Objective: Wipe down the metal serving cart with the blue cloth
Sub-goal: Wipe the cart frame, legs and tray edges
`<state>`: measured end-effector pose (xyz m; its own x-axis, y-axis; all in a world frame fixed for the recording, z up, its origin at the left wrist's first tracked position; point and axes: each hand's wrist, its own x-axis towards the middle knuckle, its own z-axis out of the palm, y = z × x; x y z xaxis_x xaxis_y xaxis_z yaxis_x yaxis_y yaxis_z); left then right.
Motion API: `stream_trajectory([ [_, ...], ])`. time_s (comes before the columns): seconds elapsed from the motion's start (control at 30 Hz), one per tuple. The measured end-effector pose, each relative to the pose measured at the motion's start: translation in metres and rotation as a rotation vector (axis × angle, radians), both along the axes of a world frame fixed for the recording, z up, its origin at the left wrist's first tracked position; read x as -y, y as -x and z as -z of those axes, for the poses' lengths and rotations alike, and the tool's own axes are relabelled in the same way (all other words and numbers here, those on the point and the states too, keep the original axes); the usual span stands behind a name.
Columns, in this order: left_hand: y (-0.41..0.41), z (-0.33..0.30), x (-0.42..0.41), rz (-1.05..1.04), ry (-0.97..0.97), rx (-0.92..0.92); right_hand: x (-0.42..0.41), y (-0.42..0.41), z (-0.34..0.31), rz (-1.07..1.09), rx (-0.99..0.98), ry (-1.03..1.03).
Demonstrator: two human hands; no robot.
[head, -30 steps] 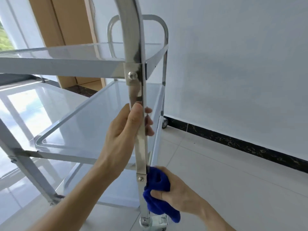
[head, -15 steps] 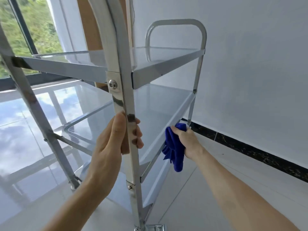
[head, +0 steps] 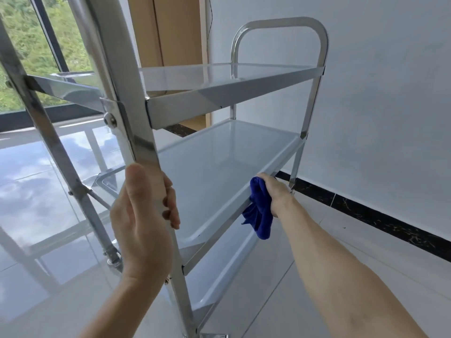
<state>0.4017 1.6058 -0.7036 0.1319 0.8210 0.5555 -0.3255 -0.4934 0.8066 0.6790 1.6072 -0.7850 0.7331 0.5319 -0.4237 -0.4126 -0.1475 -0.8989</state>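
The metal serving cart fills the view, with three grey shelves between shiny steel posts and a hoop handle at the far end. My left hand is wrapped around the near upright post, just below the top shelf bracket. My right hand holds the bunched blue cloth against the outer right rim of the middle shelf, toward its far end. Part of the cloth hangs below the rim.
A white wall with a black skirting strip runs close along the cart's right side. Glossy white floor tiles lie below. A wooden panel and a window stand behind the cart.
My right hand carried the cloth up from the bottom of the near post to the middle shelf's right rim, then farther along it. The view swung left and up. My left hand kept its grip.
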Motion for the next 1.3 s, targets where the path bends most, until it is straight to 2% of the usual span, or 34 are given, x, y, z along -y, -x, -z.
stream_trajectory([
  [0.17, 0.01, -0.001, -0.009, -0.048, -0.01, 0.016, 0.007, 0.011, 0.003, -0.017, -0.018, -0.027],
  [0.37, 0.028, -0.003, -0.03, -0.079, 0.071, 0.019, 0.017, 0.026, 0.011, -0.009, -0.046, -0.086],
  [0.8, 0.048, -0.002, -0.083, 0.014, 0.275, 0.012, 0.046, 0.06, 0.027, 0.066, -0.098, -0.184],
  [1.0, 0.042, -0.007, -0.076, -0.034, 0.248, 0.054, 0.065, 0.072, 0.033, 0.166, -0.072, -0.224],
  [1.3, 0.012, -0.005, -0.067, 0.053, 0.214, 0.015, 0.107, 0.065, 0.035, 0.338, -0.046, -0.238],
])
